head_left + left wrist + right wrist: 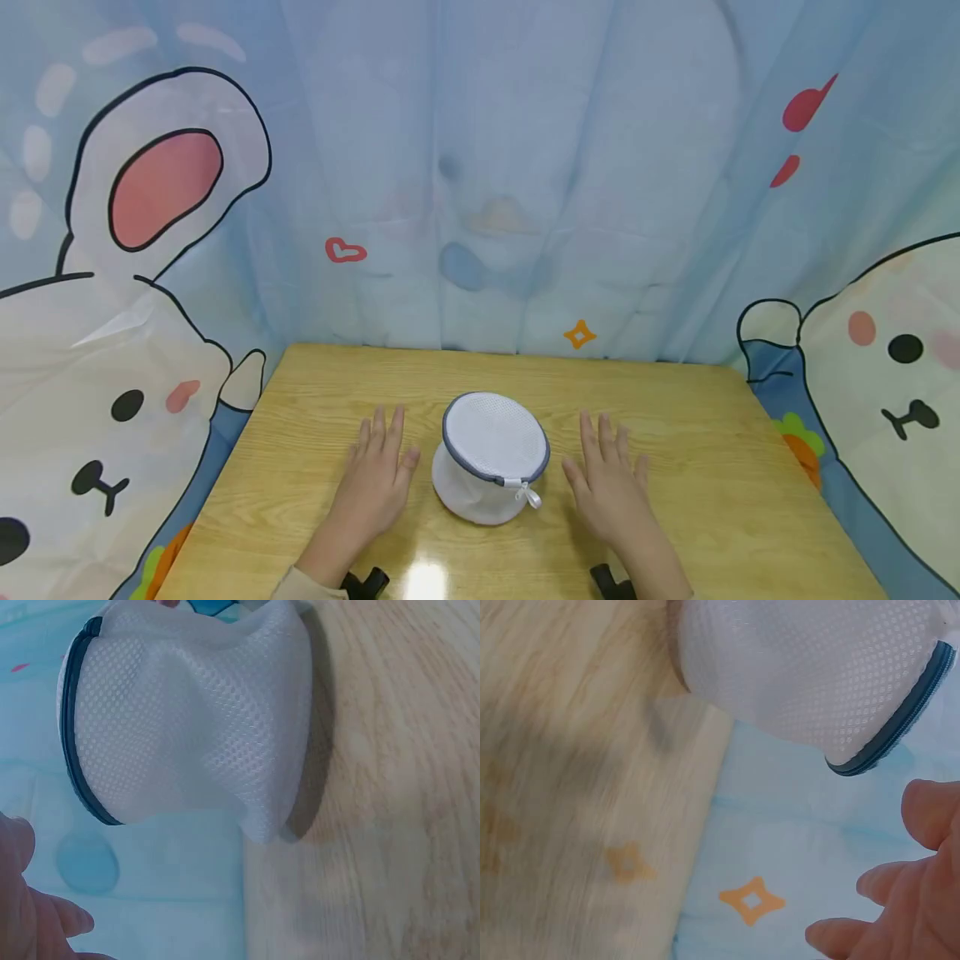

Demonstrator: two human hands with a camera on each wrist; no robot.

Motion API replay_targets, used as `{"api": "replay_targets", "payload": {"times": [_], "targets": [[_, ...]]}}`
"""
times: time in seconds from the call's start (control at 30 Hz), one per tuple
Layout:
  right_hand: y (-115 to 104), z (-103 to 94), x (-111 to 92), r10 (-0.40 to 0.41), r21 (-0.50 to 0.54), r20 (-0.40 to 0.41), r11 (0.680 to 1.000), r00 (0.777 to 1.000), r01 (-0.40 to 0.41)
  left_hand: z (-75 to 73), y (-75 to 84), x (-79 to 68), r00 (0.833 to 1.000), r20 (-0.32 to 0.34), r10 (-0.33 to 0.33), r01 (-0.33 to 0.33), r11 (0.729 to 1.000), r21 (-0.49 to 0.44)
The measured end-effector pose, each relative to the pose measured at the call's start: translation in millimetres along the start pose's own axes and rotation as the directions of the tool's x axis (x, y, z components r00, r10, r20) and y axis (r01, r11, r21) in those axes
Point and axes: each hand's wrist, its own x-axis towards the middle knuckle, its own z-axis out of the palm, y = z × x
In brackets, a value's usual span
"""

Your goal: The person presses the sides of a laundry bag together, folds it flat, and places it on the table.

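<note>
A white mesh laundry bag (495, 437) stands upright on the wooden table, its round top edged by a dark blue zipper band. A white zipper pull (531, 497) hangs at its front right. To the left of the bag is my left hand (375, 483), fingers straight and apart from it. My right hand (611, 487) lies on the other side, fingers spread, also not touching the bag. Both wrist views show the mesh side of the bag (187, 720) close up, with fingertips (922, 817) below the band.
The light wooden table (712, 467) ends at a blue curtain (510, 167) printed with cartoon animals. Black wrist straps (366, 583) show at the bottom of the head view. Light glares off the table's front.
</note>
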Motion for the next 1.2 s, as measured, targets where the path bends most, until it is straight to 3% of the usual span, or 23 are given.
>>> {"api": "replay_targets", "payload": {"times": [0.27, 0.57, 0.67, 0.87, 0.93, 1.13, 1.2], "targets": [[-6, -3.6, 11, -0.039, 0.134, -0.009, 0.990, 0.999, 0.040, -6.3, 1.3, 13.8, 1.000, 0.008, 0.024, -0.021, 0.972, -0.235], [-12, -2.3, 23, -0.016, 0.326, 0.003, 0.945, 1.000, 0.014, -4.8, 8.3, 29.4, 0.998, 0.039, -0.050, 0.063, 0.873, -0.483], [-13, -1.8, 28, 0.005, 0.405, 0.025, 0.914, 1.000, -0.015, -4.1, 11.8, 36.5, 0.993, 0.086, -0.086, 0.119, 0.817, -0.564], [-16, 0.3, 38, 0.064, 0.524, 0.055, 0.848, 0.996, -0.083, -4.0, 16.8, 54.7, 0.973, 0.188, -0.131, 0.228, 0.634, -0.739], [-18, 1.6, 41, 0.088, 0.544, 0.061, 0.832, 0.994, -0.107, -3.8, 17.5, 59.1, 0.967, 0.215, -0.135, 0.252, 0.592, -0.766], [-21, 6.2, 53, 0.133, 0.584, 0.070, 0.798, 0.989, -0.149, -4.5, 20.5, 71.0, 0.946, 0.287, -0.155, 0.325, 0.506, -0.799], [-22, 7.5, 58, 0.145, 0.595, 0.071, 0.788, 0.987, -0.159, -4.6, 21.7, 75.5, 0.939, 0.302, -0.163, 0.343, 0.492, -0.800]]}}
